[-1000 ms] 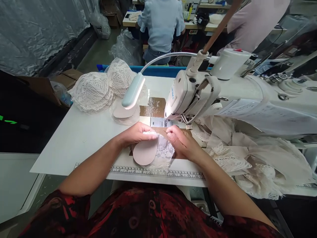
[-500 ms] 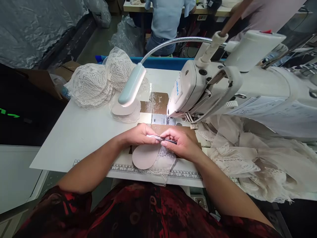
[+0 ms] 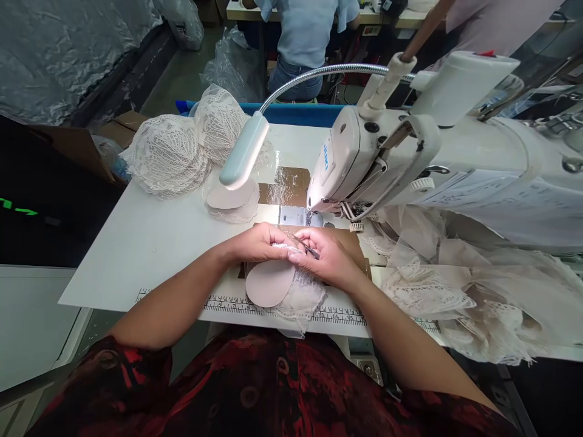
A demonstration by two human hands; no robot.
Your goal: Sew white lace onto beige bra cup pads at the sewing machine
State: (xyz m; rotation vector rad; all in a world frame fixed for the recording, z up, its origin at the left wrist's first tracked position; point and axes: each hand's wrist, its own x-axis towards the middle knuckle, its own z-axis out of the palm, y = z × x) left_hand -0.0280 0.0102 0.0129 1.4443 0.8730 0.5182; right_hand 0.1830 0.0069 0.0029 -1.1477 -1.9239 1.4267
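Note:
My left hand [image 3: 265, 241] pinches the edge of a white lace piece [image 3: 306, 293], which hangs down over the table's front edge. A smooth, pale rounded cup-shaped pad [image 3: 270, 283] lies with the lace under my hands. In my right hand [image 3: 330, 258] is a slim dark metal tool, apparently thread snips [image 3: 308, 247], with the point angled up and left. My right thumb and fingertips meet the lace edge beside my left fingers. Both hands are in front of the sewing machine's needle plate [image 3: 293, 216], and the fingers partly hide the lace edge.
The white sewing machine [image 3: 346, 158] stands at right, with a lit lamp [image 3: 245, 150] over the table. Stacked lace cups [image 3: 166, 155] sit at back left, near another pale pad [image 3: 231, 193]. Sheer lace fabric [image 3: 455, 291] is heaped at right. A person [image 3: 303, 36] sits beyond.
The snips have turned in my right hand, their point swinging from leftward to up and left. My right fingers have closed in on the lace edge; the view has shifted slightly.

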